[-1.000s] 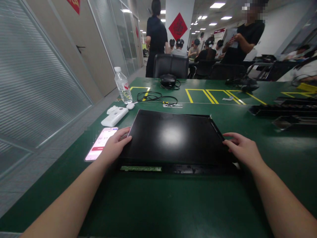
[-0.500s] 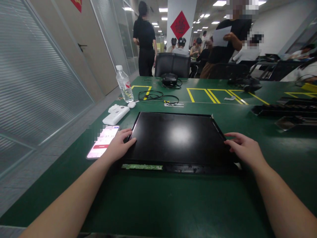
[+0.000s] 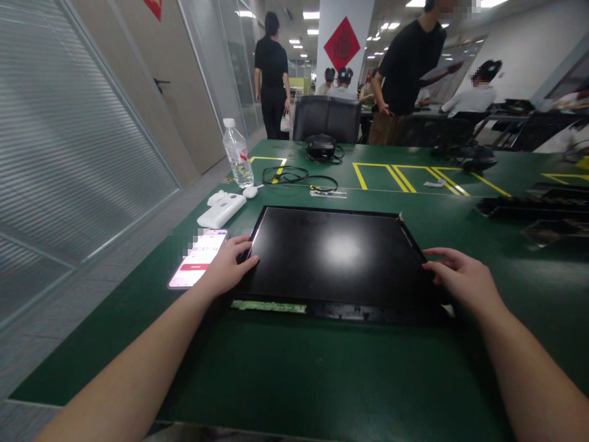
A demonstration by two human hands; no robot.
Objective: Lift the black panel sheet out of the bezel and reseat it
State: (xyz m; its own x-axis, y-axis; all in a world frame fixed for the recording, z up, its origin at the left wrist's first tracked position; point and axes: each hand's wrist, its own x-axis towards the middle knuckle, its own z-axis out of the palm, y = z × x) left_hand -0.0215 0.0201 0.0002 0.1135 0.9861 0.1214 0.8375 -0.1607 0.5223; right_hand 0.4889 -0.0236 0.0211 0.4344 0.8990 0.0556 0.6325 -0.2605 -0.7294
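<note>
A flat black display panel [image 3: 335, 258] lies on the green table [image 3: 322, 380] in front of me, a thin green circuit strip [image 3: 268, 306] showing along its near edge. My left hand [image 3: 227, 270] grips the panel's left edge, thumb on top. At the right edge my right hand [image 3: 462, 279] does the same, fingers curled over the rim. Both hands are closed on the panel.
A lit phone [image 3: 199, 266], a white device [image 3: 221, 209] and a water bottle [image 3: 238, 153] sit to the left. Black cables [image 3: 299, 178] and a headset [image 3: 321, 146] lie beyond the panel. Dark trays [image 3: 534, 209] are at right. People stand and sit behind the table.
The panel's far edge has come down a little and lies flatter on the table. My hands stay on its side edges. The people behind have walked to other spots.
</note>
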